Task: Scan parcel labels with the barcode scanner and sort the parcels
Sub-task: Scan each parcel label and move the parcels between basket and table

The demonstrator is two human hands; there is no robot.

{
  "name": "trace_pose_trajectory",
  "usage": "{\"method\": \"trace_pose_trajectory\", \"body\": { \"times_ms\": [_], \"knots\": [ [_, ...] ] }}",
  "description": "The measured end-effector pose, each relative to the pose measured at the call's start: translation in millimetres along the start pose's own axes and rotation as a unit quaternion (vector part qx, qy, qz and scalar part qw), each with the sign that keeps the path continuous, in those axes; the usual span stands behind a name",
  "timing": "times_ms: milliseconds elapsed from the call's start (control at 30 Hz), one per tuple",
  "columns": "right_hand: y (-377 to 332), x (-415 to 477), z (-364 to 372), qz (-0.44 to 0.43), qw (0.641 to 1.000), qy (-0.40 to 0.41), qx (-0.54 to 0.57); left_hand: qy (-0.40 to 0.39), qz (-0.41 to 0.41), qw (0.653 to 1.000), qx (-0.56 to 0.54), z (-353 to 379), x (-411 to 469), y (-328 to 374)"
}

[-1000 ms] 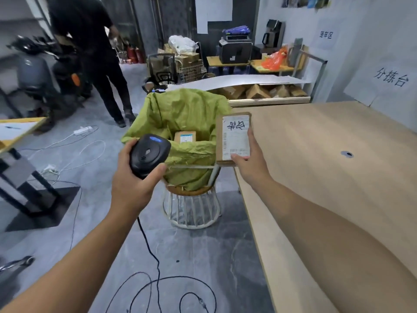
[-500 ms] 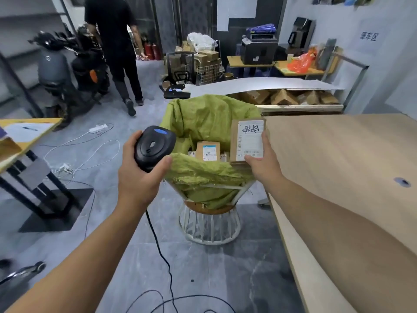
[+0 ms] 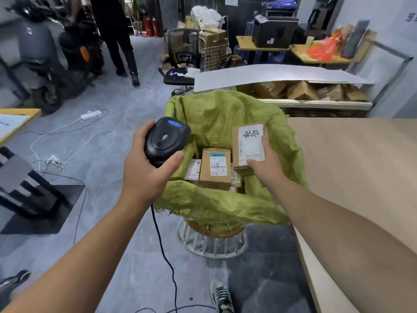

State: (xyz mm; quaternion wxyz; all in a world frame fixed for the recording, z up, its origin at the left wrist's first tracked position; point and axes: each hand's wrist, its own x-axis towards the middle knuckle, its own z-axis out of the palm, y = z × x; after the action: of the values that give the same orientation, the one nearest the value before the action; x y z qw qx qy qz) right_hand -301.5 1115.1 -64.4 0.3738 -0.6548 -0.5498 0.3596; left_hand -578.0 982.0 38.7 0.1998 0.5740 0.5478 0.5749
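1. Sack (image 3: 225, 114) of green weave lines a white wire stand (image 3: 212, 245) at the centre of the frame, its mouth folded open.
2. Inside the sack lie brown parcels. One box (image 3: 215, 168) with a blue-topped label faces up, and a second parcel (image 3: 193, 170) is half hidden just left of it. Bits of others at lower right are too covered to count.
3. One held parcel (image 3: 248, 143) is over the right side of the sack's mouth, label toward the camera. The right hand (image 3: 264, 168) grips its lower right corner, thumb on its front.
4. One black barcode scanner (image 3: 165, 141) is at the sack's left edge. The left hand (image 3: 144, 175) is wrapped round it, and its cable (image 3: 164, 251) drops to the floor.
5. One wooden table (image 3: 361, 166) fills the right of the frame.
6. At upper right, a low shelf (image 3: 316, 104) holds several cardboard boxes.
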Motion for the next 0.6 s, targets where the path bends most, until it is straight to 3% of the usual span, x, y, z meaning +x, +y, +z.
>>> {"method": "trace_pose_trajectory", "body": {
  "times_ms": [167, 367, 600],
  "knots": [
    [34, 71, 27, 0.062, 0.996, -0.059, -0.019, -0.016, -0.037, 0.999, -0.002, 50, 65, -21],
    [78, 134, 48, 0.129, 0.985, -0.076, -0.086, -0.045, -0.086, 0.995, 0.021, 101, 129, -60],
    [102, 164, 58, 0.154, 0.981, -0.119, -0.009, -0.038, -0.154, 0.987, 0.029, 127, 157, -94]
  ]
}}
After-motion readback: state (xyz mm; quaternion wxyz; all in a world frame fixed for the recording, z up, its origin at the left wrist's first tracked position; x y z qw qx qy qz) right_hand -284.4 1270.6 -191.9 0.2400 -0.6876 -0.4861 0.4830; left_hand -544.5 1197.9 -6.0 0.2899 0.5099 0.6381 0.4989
